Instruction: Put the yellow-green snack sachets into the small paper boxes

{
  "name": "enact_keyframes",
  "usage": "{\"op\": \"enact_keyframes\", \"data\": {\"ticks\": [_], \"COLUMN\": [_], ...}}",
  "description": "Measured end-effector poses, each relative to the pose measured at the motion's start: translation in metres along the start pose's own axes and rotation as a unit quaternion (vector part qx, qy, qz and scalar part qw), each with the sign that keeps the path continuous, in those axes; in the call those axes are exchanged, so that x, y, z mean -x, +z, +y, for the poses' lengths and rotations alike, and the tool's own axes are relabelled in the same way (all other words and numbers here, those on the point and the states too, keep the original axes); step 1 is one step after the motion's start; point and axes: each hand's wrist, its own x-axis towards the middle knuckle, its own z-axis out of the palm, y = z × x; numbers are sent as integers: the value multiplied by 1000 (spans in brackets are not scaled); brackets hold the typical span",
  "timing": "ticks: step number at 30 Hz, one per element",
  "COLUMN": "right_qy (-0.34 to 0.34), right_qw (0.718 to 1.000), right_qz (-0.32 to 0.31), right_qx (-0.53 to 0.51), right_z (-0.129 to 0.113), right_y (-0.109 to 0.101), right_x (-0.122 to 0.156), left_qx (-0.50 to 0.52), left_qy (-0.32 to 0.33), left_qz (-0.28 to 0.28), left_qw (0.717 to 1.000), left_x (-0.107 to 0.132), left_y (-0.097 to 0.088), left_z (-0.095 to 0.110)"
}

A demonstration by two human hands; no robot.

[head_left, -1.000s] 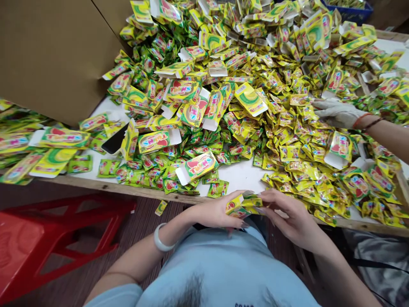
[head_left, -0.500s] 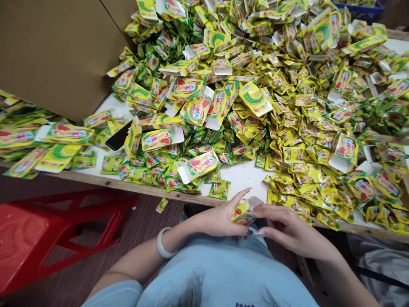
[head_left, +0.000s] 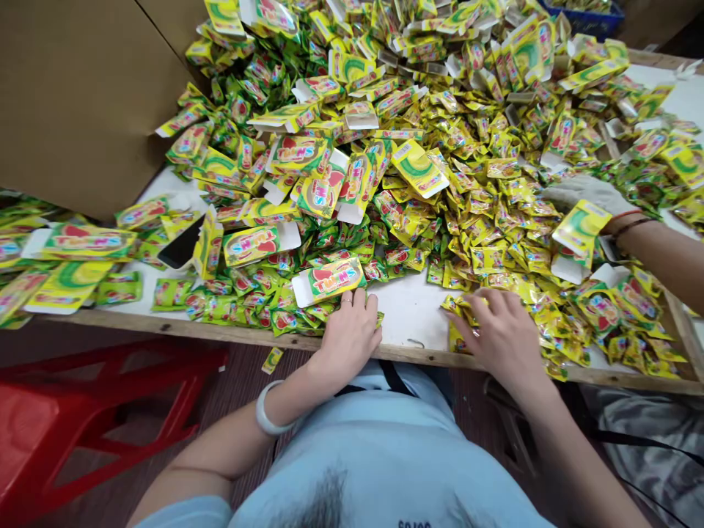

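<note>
My left hand [head_left: 352, 330] is at the table's front edge, its fingers bent down over small green candy packets [head_left: 286, 321]. A bit of green wrapper shows beside its fingertips, which are partly hidden. My right hand [head_left: 503, 334] rests on the heap of small yellow candy packets [head_left: 487, 258], thumb and fingers a little apart, with yellow wrappers beneath them. Just beyond my left fingers lies a printed box [head_left: 333, 280] with its white flap out. Between my hands shows the white tabletop [head_left: 407, 312].
A co-worker's gloved hand [head_left: 588, 196] reaches in from the right, behind an upright yellow box [head_left: 581, 229]. A large brown carton [head_left: 82, 95] stands at left, near a dark phone [head_left: 181, 242]. A red stool [head_left: 33, 433] is below. A blue crate [head_left: 597, 22] sits at the back.
The small box between my hands is no longer in view. My hands have moved apart and forward, left onto green packets, right onto yellow ones. A co-worker's gloved hand has entered at right.
</note>
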Motion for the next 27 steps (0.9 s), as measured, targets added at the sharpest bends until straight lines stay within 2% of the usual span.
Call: {"op": "enact_keyframes", "data": {"ticks": [2,4,6,8,9,11,13,14,15,16,18,20,22,25,27], "right_qy": [-12,-12,-2,20,38,79,108,111,109,105,93,83,80,100,103], "right_qw": [993,986,995,999,990,942,866,831,807,800,820,841,834,805,817], "right_qz": [-27,-32,-18,-8,-12,-61,-145,-185,-213,-225,-214,-203,-227,-261,-245], "right_qx": [115,161,96,-49,-138,-320,-467,-514,-540,-546,-522,-495,-496,-523,-511], "right_z": [-14,-23,-25,-26,-27,-34,-46,-52,-58,-64,-71,-72,-69,-63,-61], "right_y": [23,33,30,22,18,11,7,6,5,5,4,3,3,5,9], "right_x": [-3,-8,-11,-12,-12,-12,-15,-18,-22,-26,-34,-39,-41,-39,-37], "left_qx": [8,33,96,203,268,408,531,578,613,638,669,694,722,750,754], "left_qy": [17,31,35,36,36,36,43,51,62,73,82,61,26,4,0], "left_qz": [-4,4,25,63,81,96,71,54,42,40,49,39,0,-38,-25], "left_qw": [1000,999,994,977,959,907,843,813,787,766,737,716,691,660,657], "left_x": [1,3,4,5,5,4,4,3,3,3,3,3,4,4,4], "left_y": [1,3,5,4,3,-2,-6,-6,-6,-5,0,3,5,6,7], "left_z": [-3,-10,-20,-28,-29,-27,-19,-15,-11,-7,-3,-2,-2,0,1]}}
